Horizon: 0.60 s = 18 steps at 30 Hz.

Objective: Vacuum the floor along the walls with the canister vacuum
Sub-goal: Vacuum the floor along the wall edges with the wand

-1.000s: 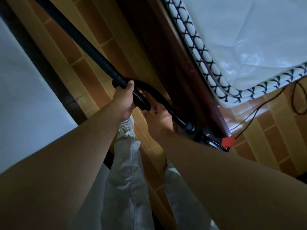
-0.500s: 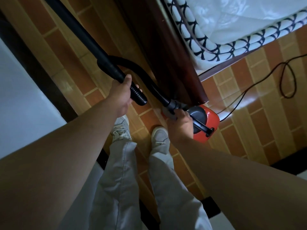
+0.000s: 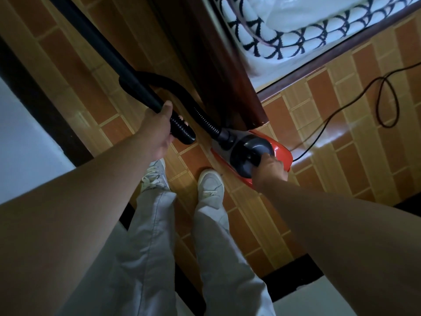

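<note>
A red canister vacuum (image 3: pixel 281 149) with a dark top stands on the tiled floor by the corner of the bed frame. My right hand (image 3: pixel 270 168) grips the dark handle on top of it. A black ribbed hose (image 3: pixel 182 87) loops from the canister's front up to a long black wand (image 3: pixel 100 44) that runs to the upper left, out of view. My left hand (image 3: pixel 157 131) grips the wand's handle end where the hose joins. The vacuum's nozzle is out of sight.
A dark wooden bed frame (image 3: pixel 218 65) with a patterned mattress (image 3: pixel 284 42) fills the upper middle and right. A black power cord (image 3: pixel 387 99) curls on the orange tiled floor (image 3: pixel 353 156) at right. A white wall with dark skirting (image 3: pixel 34 92) runs along the left. My feet stand between.
My right hand went from the hose down to the canister and took hold of its handle. The view swung, bringing the whole red canister into sight. My left hand kept its grip.
</note>
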Motion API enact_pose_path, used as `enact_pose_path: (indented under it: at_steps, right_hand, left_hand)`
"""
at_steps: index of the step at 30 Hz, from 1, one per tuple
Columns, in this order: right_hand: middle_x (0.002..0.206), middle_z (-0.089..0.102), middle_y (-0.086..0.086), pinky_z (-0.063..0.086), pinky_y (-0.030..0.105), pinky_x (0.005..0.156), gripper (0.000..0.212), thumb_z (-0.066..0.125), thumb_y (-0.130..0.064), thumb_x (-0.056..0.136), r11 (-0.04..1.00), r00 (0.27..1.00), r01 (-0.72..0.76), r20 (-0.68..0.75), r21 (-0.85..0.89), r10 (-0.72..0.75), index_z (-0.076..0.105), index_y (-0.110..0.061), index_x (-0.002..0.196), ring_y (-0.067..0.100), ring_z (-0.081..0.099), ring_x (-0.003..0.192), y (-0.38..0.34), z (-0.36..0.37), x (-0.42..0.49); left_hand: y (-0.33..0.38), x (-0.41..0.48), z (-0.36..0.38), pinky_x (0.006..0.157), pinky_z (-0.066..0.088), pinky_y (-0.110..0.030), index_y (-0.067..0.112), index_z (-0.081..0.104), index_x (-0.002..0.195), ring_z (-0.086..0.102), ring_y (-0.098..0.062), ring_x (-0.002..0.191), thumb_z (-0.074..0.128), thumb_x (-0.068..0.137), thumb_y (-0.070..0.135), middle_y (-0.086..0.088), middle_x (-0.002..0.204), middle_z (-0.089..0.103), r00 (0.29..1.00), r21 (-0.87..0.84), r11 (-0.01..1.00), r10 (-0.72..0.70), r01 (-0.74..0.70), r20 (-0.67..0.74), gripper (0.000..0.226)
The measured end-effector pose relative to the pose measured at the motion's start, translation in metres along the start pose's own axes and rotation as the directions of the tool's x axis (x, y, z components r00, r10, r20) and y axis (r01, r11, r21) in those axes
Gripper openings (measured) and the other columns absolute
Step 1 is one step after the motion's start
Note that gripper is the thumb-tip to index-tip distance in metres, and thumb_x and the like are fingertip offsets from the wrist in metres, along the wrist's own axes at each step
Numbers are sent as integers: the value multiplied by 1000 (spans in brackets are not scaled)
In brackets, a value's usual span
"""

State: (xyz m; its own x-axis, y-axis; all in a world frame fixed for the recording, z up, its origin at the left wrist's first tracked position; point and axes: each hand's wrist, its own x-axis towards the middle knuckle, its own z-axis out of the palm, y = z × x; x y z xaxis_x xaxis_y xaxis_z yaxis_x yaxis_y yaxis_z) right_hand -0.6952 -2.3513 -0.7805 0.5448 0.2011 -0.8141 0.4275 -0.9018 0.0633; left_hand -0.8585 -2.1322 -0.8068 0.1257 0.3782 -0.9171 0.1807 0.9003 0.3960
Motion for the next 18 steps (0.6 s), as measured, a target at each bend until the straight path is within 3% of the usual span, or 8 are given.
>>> enact_pose_path:
  at_steps: [4,7,9,11,14,16,18]
  right_hand:
    - [103,44,4,54,47,96,38,57,-18,102,996,997,70,39,-48,-68,47,-13,138,26,54,104,5,1,5]
    - [107,51,6,54,41,89,35,57,-17,102,994,995,83,56,-69,-79,49,-12,135,23,52,99,3,4,-1]
    - [112,56,9,54,44,91,30,56,-22,103,995,995,74,67,-66,-70,49,-13,131,25,53,103,-3,9,-11]
    - [118,59,12,54,48,93,28,55,-26,103,996,995,71,67,-59,-67,50,-14,128,30,57,110,-10,12,-21]
    - [121,61,12,53,41,87,31,56,-27,103,995,992,86,96,-55,-80,50,-15,130,31,59,110,-21,14,-34]
    - [120,62,11,54,40,85,32,58,-27,102,995,990,84,114,-48,-78,51,-15,131,30,60,108,-30,17,-42]
    - [114,63,9,56,42,87,30,58,-26,102,996,991,80,114,-37,-75,52,-16,130,28,62,103,-40,21,-51]
  left_hand:
    - [1,-4,-4,89,61,-38,18,44,140,70,-17,96,56,104,32,-7,114,62,999,41,999,35,-35,-16,41]
    - [8,-7,-12,88,61,-35,21,45,136,69,-17,102,55,104,33,-7,118,63,997,58,996,72,-69,-42,35]
    - [14,-9,-19,90,60,-36,22,45,134,68,-18,103,55,104,34,-6,117,62,993,56,993,104,-101,-51,33]
    - [20,-9,-29,99,55,-41,22,42,141,65,-18,110,54,104,39,-3,124,62,989,79,988,135,-131,-53,42]
    - [34,-11,-44,107,49,-43,24,38,149,63,-18,117,56,99,50,0,133,61,987,116,983,149,-141,-63,59]
    - [42,-12,-52,101,53,-39,24,41,148,66,-14,113,56,96,54,2,131,63,985,122,982,153,-143,-80,62]
    - [54,-14,-58,82,58,-27,20,43,144,67,-6,97,52,102,47,6,116,65,982,111,982,166,-155,-93,50]
